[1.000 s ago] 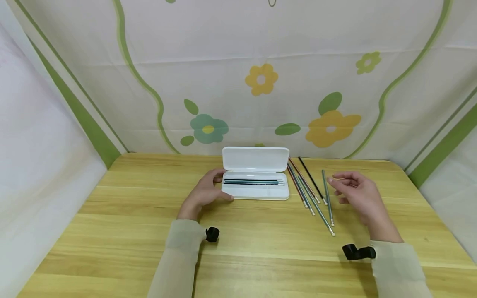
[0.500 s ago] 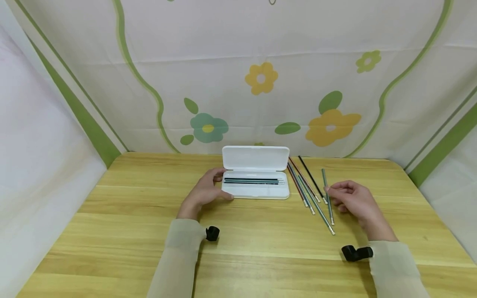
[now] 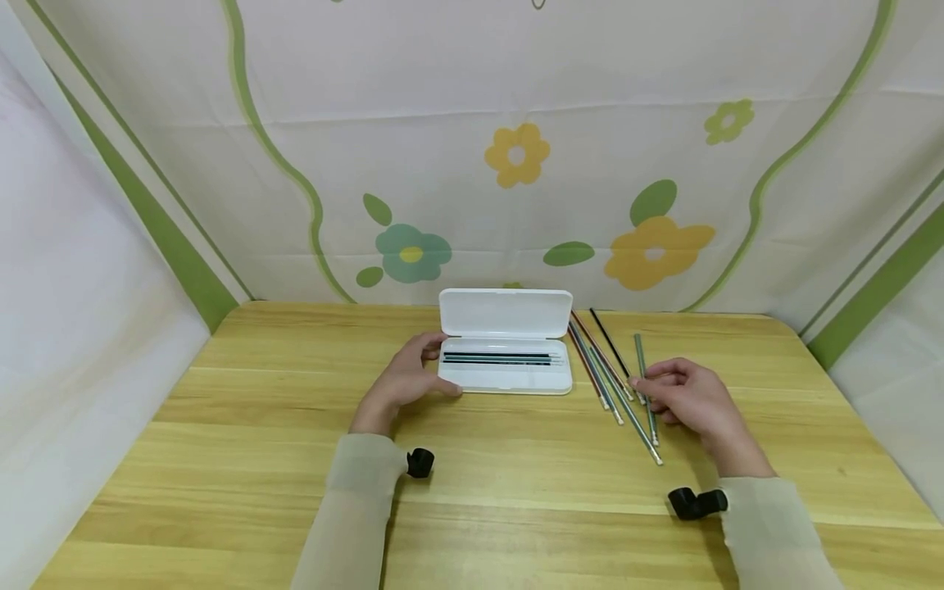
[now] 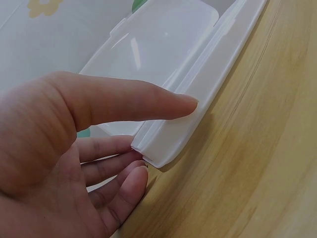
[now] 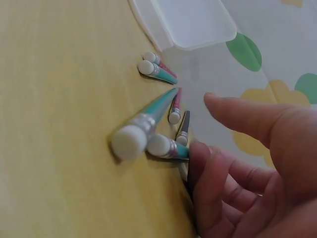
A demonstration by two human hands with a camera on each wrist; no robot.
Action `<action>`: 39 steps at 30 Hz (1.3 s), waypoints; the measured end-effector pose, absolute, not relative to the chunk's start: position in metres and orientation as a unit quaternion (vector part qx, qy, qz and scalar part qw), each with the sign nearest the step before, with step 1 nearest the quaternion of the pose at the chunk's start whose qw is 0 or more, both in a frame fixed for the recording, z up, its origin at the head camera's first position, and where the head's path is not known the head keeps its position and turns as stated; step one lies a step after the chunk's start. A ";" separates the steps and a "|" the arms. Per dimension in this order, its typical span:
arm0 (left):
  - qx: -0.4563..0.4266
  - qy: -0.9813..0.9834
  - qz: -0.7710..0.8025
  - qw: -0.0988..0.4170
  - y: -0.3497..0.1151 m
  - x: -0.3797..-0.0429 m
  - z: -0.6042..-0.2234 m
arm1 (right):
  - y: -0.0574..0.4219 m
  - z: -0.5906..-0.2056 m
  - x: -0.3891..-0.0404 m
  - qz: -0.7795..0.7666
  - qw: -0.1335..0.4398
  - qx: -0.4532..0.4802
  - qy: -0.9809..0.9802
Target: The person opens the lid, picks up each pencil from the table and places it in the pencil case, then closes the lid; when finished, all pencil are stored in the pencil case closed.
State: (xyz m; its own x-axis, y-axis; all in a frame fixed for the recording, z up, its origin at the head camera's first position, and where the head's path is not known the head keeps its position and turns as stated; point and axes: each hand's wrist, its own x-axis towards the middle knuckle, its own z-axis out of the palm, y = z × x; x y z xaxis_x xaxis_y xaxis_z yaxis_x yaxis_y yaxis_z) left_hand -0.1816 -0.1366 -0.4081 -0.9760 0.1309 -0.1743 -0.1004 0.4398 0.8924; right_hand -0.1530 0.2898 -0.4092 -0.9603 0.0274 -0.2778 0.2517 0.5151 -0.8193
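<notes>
A white pencil case [image 3: 509, 382] lies open at the table's back, with several dark and teal pencils [image 3: 497, 359] inside. My left hand [image 3: 404, 378] holds its left end, the thumb [image 4: 173, 105] on the near wall and the other fingers at the corner. Right of the case, my right hand [image 3: 689, 399] is at a teal pencil [image 3: 639, 351]. In the right wrist view, bent fingers touch that pencil [image 5: 182, 151] beyond its white eraser, while the thumb [image 5: 237, 114] stands apart. Left of it lie loose red, teal and black pencils [image 3: 606, 334], eraser ends toward me.
The wooden table [image 3: 516, 492] carries the case and pencils near its back edge. Behind it hangs a white flowered cloth [image 3: 457, 180], with more cloth at both sides. A black wrist camera [image 3: 420, 463] sits on the left sleeve, another camera [image 3: 696, 502] on the right.
My right hand has moved left and slightly nearer to me, reaching the teal pencil, which has shifted slightly left. The left hand and the case have stayed put.
</notes>
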 end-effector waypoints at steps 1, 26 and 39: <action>0.009 0.841 0.529 0.110 -0.137 -0.181 -0.408 | 0.290 -0.409 -0.153 -0.485 0.117 0.079 0.863; 0.007 0.839 0.533 0.114 -0.134 -0.181 -0.408 | 0.298 -0.402 -0.146 -0.443 0.132 0.081 0.883; 0.011 0.840 0.531 0.112 -0.136 -0.181 -0.408 | 0.289 -0.400 -0.144 -0.387 0.123 0.075 0.911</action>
State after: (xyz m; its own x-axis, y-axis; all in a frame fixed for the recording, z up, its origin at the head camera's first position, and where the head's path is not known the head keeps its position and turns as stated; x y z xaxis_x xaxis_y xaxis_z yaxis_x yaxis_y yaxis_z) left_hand -0.1813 -0.1358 -0.4078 -0.9746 0.1376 -0.1766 -0.1005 0.4359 0.8944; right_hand -0.1444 0.2891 -0.4005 -0.9586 0.0414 -0.2818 0.2316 0.6888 -0.6869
